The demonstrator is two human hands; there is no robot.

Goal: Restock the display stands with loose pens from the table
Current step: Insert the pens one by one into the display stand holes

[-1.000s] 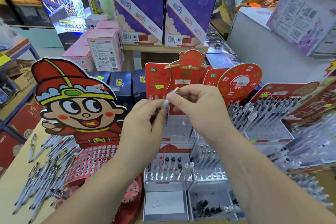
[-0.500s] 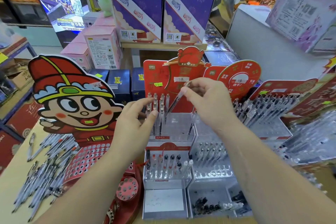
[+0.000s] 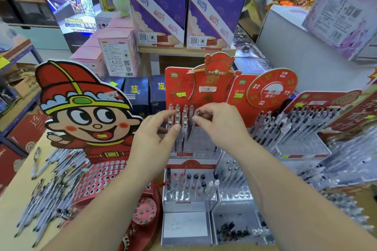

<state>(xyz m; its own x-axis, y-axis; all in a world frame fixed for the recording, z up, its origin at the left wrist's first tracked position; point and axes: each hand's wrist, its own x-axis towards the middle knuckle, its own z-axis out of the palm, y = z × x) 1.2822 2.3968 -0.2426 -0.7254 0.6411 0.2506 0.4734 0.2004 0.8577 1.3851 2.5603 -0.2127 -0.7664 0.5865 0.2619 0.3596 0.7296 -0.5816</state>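
Watching remote via head cam. R hand [image 3: 221, 126] pinches the top of one slim clear-barrelled pen [image 3: 191, 129] betw thumb + first fingers, other fingers curled. The pen hangs near-upright, slightly tilted, tip down over the upper tier of the clear acrylic stand w/ red card backboard [image 3: 204, 141]. Top grip makes sense: it leaves the barrel free to drop into a hole. L hand [image 3: 155, 134] is spread + relaxed and holds nothing, thumb tip against the cluster of upright clear pens [image 3: 177, 116] standing in that tier; my guess is it's steadying neighbours so the new one doesn't knock them. Can't tell if the tip is in a hole yet, since other barrels hide it. Stock for the job: a heap of loose clear pens [image 3: 44, 187] lies on the beige tabletop [image 3: 12, 206] far left, beside the red cartoon-face card stand w/ punched holes [image 3: 95, 177], well apart from both hands. The tier's R side looks mostly bare, so I judge plenty left to fill.
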